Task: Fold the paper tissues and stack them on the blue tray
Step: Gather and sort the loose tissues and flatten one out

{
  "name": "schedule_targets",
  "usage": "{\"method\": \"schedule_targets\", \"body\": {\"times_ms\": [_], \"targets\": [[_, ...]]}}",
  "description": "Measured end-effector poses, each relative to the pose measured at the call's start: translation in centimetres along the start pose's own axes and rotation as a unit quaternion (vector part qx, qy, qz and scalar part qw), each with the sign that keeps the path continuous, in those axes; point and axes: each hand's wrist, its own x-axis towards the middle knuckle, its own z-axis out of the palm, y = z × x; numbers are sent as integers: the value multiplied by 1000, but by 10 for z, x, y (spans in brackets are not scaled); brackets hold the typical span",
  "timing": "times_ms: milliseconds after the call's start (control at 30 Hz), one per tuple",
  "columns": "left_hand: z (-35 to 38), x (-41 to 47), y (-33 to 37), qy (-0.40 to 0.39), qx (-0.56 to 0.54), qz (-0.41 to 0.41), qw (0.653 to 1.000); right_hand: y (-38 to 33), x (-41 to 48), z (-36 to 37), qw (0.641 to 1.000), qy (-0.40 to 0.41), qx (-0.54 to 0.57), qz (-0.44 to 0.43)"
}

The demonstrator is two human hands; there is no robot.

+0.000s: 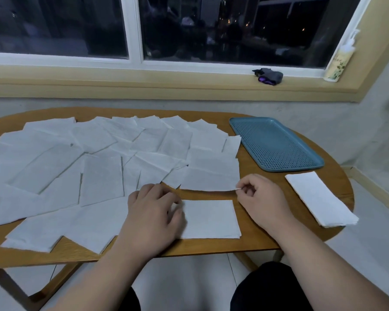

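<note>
Head view, listed left to right.

Left and centre of wooden table (256, 245): covered by loose tissues (76, 167), unfolded, white, overlapping one another in several rows from far edge to near edge.

Near edge, centre: left hand (153, 218), palm down, fingers bent, fingertips on left edge of folded tissue (211, 219). Hold on that edge or mere contact: cannot tell, fingertips partly hidden by knuckles. Left part of folded tissue hidden under this hand; remainder flat on bare wood, rectangular.

Just beyond folded tissue: flat tissue (211, 176), unfolded, overlapping neighbouring sheets on its left side.

Right of centre: right hand (261, 203), thumb and forefinger pinched on near right corner of flat tissue, remaining fingers curled.

Far right of table: blue tray (276, 144), perforated floor, raised rim, set at an angle, beyond right hand and apart from both hands. Left rim just beside outermost loose tissues.

Near right edge of table: folded stack (319, 198), white, lying on wood in front of blue tray, not touching it, right of right hand.

Background, on window sill: dark cloth bundle (268, 75) with purple patch; further right, pale bottle (338, 63), upright in window corner.
</note>
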Motion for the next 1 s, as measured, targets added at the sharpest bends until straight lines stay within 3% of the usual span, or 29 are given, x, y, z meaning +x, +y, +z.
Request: {"method": "schedule_targets", "body": {"times_ms": [233,433,633,767,867,1000], "targets": [[-14,12,19,-3,-21,32,999,9,-22,-13,995,44,88,25],[-4,41,44,-70,6,36,997,12,-21,-13,988,63,134,35],[11,57,60,-8,-10,52,999,16,-19,-13,975,115,184,48],[20,58,62,-23,-4,58,998,14,-11,-15,966,121,203,108],[26,61,59,-51,-5,65,997,13,-9,-16,977,104,154,100],[33,72,54,-93,11,90,992,15,-10,-11,993,119,1,-5]]}}
